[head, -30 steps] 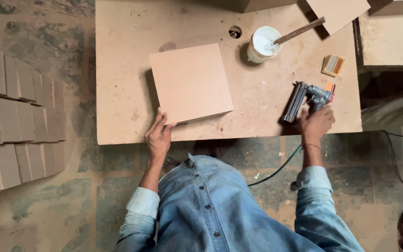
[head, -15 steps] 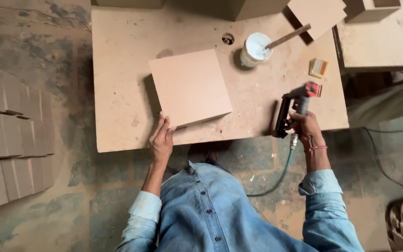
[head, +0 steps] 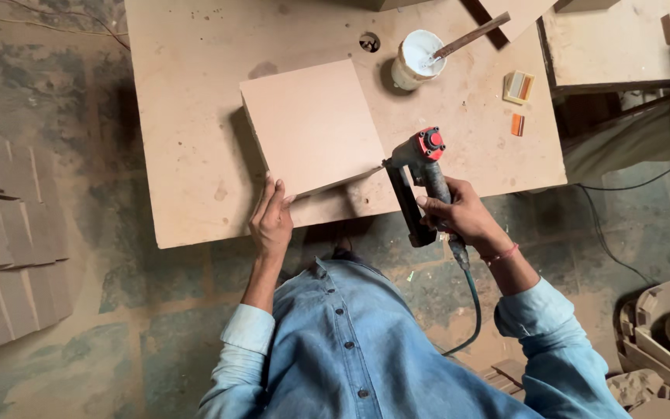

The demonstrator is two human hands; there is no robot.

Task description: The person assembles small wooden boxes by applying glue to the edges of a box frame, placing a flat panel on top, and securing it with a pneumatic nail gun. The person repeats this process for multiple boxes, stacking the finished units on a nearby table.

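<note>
With the left hand pressed flat on the near corner of the square box mid-table and the right hand gripping the nail gun against its right near edge, a slipped nose could misfire toward those fingers.

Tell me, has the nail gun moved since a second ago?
Yes. The nail gun, in the right hand, went left along the table edge to the square box.
</note>
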